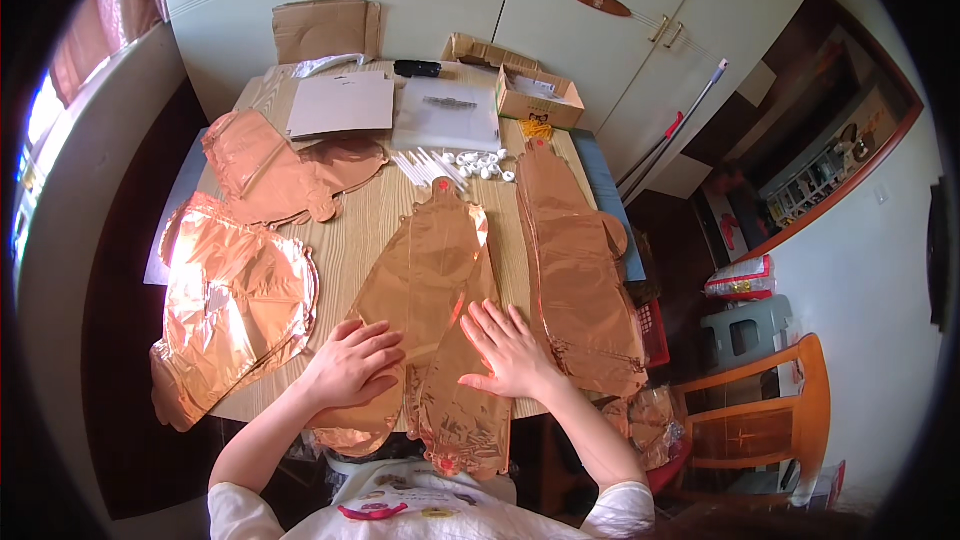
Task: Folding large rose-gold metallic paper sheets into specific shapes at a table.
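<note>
A flat, uninflated copper-coloured foil balloon [425,270] lies in the middle of the table, its lower end reaching past the near edge. On its left part rests my left hand [355,365], palm down with the fingers stretched out. My right hand [508,352] lies flat on its right part, fingers spread and thumb pointing left. Neither hand grips anything. Just beyond the balloon's top are several white plastic sticks [430,168] and small white cup-shaped pieces [480,162].
More flat foil balloons lie at the right [580,280], near left [235,300] and far left [255,165]. Toward the back are a white board [342,107], a clear plastic bag [450,115] and an open cardboard box [540,98]. A wooden chair [750,420] stands at the right.
</note>
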A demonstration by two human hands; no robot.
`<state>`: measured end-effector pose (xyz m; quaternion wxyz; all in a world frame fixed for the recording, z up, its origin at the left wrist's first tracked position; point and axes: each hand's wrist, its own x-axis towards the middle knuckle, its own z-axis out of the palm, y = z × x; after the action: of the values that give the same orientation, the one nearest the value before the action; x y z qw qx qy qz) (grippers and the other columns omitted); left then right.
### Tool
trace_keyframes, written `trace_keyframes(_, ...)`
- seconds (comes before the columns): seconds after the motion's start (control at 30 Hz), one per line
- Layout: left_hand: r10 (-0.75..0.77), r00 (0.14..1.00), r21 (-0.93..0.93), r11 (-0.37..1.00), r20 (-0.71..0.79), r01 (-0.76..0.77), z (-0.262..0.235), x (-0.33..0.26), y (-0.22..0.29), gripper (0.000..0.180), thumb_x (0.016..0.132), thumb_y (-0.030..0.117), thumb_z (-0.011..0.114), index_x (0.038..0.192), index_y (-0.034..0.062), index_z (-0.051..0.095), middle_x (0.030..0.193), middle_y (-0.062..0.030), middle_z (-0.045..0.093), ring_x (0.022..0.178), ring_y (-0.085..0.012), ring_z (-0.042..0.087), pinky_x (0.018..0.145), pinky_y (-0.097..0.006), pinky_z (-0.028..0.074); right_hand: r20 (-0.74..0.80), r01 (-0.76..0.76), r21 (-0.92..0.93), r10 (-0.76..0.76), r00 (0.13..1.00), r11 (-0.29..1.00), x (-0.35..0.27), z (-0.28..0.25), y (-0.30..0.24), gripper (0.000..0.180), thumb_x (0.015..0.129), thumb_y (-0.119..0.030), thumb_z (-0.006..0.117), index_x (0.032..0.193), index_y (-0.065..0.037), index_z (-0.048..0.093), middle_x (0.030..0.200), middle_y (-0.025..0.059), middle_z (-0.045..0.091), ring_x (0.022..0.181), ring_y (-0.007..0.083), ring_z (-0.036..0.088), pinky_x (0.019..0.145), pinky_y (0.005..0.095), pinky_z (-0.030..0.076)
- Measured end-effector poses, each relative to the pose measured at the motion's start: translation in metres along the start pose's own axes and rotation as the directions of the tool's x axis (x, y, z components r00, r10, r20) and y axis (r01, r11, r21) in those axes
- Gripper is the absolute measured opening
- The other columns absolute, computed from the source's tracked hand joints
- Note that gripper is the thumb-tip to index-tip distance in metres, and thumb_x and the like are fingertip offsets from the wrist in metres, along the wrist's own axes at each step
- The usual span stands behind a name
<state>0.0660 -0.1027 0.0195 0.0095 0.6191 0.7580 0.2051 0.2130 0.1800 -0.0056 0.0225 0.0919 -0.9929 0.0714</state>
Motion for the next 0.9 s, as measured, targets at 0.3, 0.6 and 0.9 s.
trace_keyframes(0.3,0.166,0.985,0.015,0.986,0.049,-0.166,-0.003,0.000,-0.002,0.041,0.083,0.032,0.070,0.123,0.0227,0.065,0.133,-0.0030,0.060,0.126,-0.0269,0.055,0.102,-0.051,0.040,-0.045,-0.004,0.165,0.012,0.999,0.986,-0.003,0.000,0.007,0.097,0.089,-0.070,0.048,0.155,-0.006,0.018,0.161,0.0189,0.013,0.150,0.0367,0.010,0.120,0.0531,0.010)
trace_keyframes(0.6,0.130,0.990,-0.015,0.992,0.064,-0.129,-0.001,-0.001,-0.001,0.043,0.084,0.034,0.067,0.126,0.0227,0.064,0.137,-0.0026,0.058,0.128,-0.0262,0.053,0.103,-0.052,0.038,0.024,0.271,0.162,-0.278,0.960,0.949,-0.035,-0.050,-0.061,0.105,0.077,-0.070,0.063,0.155,-0.011,0.024,0.160,0.0161,0.019,0.149,0.0367,0.014,0.117,0.0629,0.012)
trace_keyframes(0.9,0.147,0.988,-0.002,0.989,0.053,-0.147,0.000,-0.001,-0.002,0.043,0.083,0.033,0.068,0.125,0.0219,0.064,0.138,-0.0027,0.057,0.128,-0.0263,0.053,0.102,-0.051,0.039,-0.074,0.282,-0.015,-0.282,0.957,0.959,-0.060,-0.020,-0.092,0.076,0.080,-0.039,0.072,0.147,-0.017,0.042,0.153,0.0090,0.037,0.137,0.0263,0.039,0.112,0.0482,0.032)
